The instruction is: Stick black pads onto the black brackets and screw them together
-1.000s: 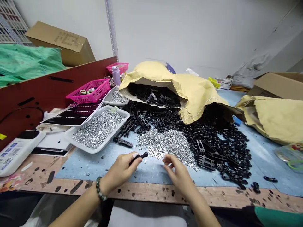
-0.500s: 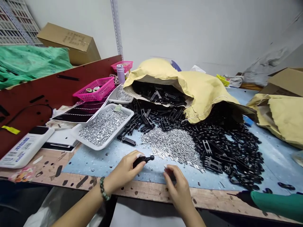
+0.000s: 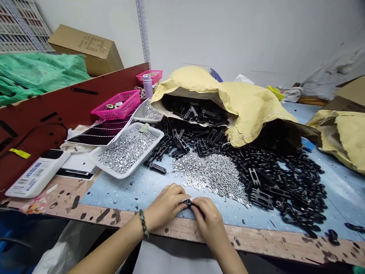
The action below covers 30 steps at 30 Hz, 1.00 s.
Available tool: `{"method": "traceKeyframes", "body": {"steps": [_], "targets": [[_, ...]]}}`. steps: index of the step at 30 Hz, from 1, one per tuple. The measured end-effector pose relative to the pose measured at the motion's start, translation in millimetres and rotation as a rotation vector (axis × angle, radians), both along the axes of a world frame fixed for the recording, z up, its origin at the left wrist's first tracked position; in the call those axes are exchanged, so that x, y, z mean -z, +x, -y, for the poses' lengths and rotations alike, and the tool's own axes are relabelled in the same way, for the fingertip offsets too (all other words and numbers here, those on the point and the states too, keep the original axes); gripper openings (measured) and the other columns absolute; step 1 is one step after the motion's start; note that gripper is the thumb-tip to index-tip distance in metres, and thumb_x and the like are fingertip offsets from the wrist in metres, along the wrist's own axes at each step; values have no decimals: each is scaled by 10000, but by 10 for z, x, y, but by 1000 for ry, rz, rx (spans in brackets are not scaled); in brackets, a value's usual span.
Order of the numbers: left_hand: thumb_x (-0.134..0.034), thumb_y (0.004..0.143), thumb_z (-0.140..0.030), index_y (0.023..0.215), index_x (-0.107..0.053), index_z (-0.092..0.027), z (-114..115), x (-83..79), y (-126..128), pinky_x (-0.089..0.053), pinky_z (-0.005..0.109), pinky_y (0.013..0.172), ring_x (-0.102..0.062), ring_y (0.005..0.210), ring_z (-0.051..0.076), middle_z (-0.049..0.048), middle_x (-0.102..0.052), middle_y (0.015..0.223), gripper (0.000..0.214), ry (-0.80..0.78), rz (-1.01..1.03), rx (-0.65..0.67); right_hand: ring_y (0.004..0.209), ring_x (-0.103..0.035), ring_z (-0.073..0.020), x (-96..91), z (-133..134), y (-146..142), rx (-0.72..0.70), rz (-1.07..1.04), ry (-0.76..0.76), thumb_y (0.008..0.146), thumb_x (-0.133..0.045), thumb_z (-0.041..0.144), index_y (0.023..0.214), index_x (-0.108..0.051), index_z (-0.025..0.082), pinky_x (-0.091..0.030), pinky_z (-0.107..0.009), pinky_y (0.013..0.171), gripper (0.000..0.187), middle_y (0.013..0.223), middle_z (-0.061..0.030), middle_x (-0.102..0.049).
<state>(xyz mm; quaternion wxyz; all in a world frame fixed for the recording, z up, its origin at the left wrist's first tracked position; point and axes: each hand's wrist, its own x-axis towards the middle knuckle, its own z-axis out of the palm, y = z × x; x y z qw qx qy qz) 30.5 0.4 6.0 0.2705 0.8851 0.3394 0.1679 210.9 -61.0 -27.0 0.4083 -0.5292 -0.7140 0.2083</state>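
Note:
My left hand [image 3: 165, 204] is closed on a small black plastic part [image 3: 188, 202], of which only a tip shows between my fingers. My right hand [image 3: 207, 220] meets it from the right, fingers pinched at the same part; whatever small piece it holds is hidden. Both hands rest on the blue mat [image 3: 137, 190] near the table's front edge. Just beyond them lies a heap of silver screws [image 3: 211, 175]. A big pile of black plastic parts [image 3: 279, 179] spreads to the right and back.
A white tray of silver washers [image 3: 127, 150] sits at left, with a pink basket [image 3: 116, 104], a white device [image 3: 35, 177] and papers beyond. Yellow paper sacks [image 3: 228, 102] spill black parts at the back. A worn wooden edge [image 3: 256, 239] runs along the front.
My left hand drew the black part back toward the table edge. My right hand closed and came left to meet it, so both hands now touch at the part.

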Motion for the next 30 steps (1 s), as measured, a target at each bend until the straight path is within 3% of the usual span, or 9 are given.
{"method": "traceKeyframes", "body": {"steps": [13, 17, 24, 27, 30], "targets": [[-544, 918, -196, 1064, -627, -236, -188, -82, -38, -348, 336, 842, -521, 929, 202, 36, -599, 939, 173, 120, -192, 147, 791, -578, -196, 97, -5, -1, 103, 73, 16, 909, -518, 212, 929, -581, 210, -463, -324, 710, 67, 826, -43, -629], [-527, 923, -176, 976, -645, -220, -180, -103, -58, -332, 330, 839, -528, 883, 188, 32, -602, 911, 137, 122, -192, 177, 779, -565, -200, 38, -11, -24, 7, 117, -8, 914, -486, 181, 821, -561, 225, -449, -330, 710, 127, 792, -35, -621], [-476, 949, -190, 1001, -631, -226, -93, -74, -123, -324, 324, 804, -513, 867, 191, 34, -603, 896, 167, 212, -214, 168, 844, -582, -208, -25, 84, -4, -50, 114, -41, 916, -480, 210, 872, -580, 225, -478, -341, 749, 110, 905, -68, -608], [-484, 934, -163, 1095, -604, -243, -20, -5, -136, -342, 329, 792, -516, 878, 200, 37, -599, 921, 216, 223, -217, 141, 931, -580, -212, -114, -203, 31, 55, 112, -16, 923, -457, 255, 931, -595, 209, -488, -336, 801, 146, 1014, -99, -579], [-517, 897, -125, 1188, -558, -256, 88, 12, -164, -375, 354, 829, -530, 904, 211, 40, -607, 947, 322, 173, -207, 105, 998, -559, -241, -245, -856, -31, 219, 149, 29, 921, -423, 280, 1050, -569, 160, -464, -377, 856, 229, 1035, -131, -596]]}}
